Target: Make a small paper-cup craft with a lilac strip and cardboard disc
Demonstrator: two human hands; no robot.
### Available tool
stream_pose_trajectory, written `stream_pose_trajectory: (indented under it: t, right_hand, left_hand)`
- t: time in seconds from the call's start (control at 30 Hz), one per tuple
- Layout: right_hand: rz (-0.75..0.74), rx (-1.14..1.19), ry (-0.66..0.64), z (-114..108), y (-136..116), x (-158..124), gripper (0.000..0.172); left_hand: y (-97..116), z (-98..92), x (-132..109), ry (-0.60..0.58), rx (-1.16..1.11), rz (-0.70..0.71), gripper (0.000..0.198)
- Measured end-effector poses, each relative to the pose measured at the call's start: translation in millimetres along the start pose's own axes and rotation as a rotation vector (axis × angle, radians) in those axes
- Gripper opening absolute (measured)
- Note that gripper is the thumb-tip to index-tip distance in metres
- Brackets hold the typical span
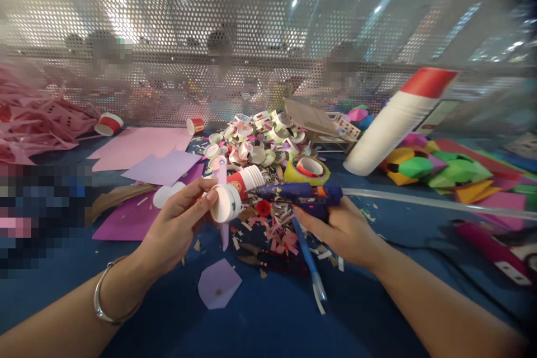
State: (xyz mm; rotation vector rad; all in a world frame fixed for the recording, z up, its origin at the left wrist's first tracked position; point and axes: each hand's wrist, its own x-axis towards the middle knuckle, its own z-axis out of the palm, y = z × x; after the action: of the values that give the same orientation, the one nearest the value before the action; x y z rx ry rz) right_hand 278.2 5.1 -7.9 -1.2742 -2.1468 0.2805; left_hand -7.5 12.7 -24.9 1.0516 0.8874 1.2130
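Note:
My left hand (pixel 178 222) is closed around a small white paper cup (pixel 226 202) with a purple paper strip (pixel 223 201) against it, held above the blue table (pixel 260 319). A red-and-white paper cup (pixel 246 179) lies just behind it. My right hand (pixel 342 229) grips a blue glue gun (pixel 300 194), whose nozzle points left at the cup. A clear glue stick (pixel 436 201) sticks out of the gun's back to the right.
A heap of cut cup pieces (pixel 255 142), a tape roll (pixel 309 169), a tall stack of white cups (pixel 392 126), coloured paper shapes (pixel 436 170), pink and purple sheets (pixel 142 154), scissors (pixel 272 260), a purple cut-out (pixel 218 284). A perforated screen (pixel 251 39) stands behind.

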Motion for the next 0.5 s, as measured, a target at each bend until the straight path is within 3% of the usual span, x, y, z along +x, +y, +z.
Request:
stream_pose_trajectory:
  t: [0.2,0.37,0.5]
  right_hand:
    - [0.180,-0.090,0.063,-18,18,8,0.037]
    - [0.513,-0.193,0.141,-35,48,13,0.046]
    - [0.589,-0.243,0.159,-40,66,14,0.045]
  left_hand:
    - [7,3.1,2,0.042,-0.056,-0.066,0.014]
    - [13,3.8,1,0.050,-0.117,-0.067,0.014]
    - [13,1.4,-2,0.043,-0.129,-0.063,0.011]
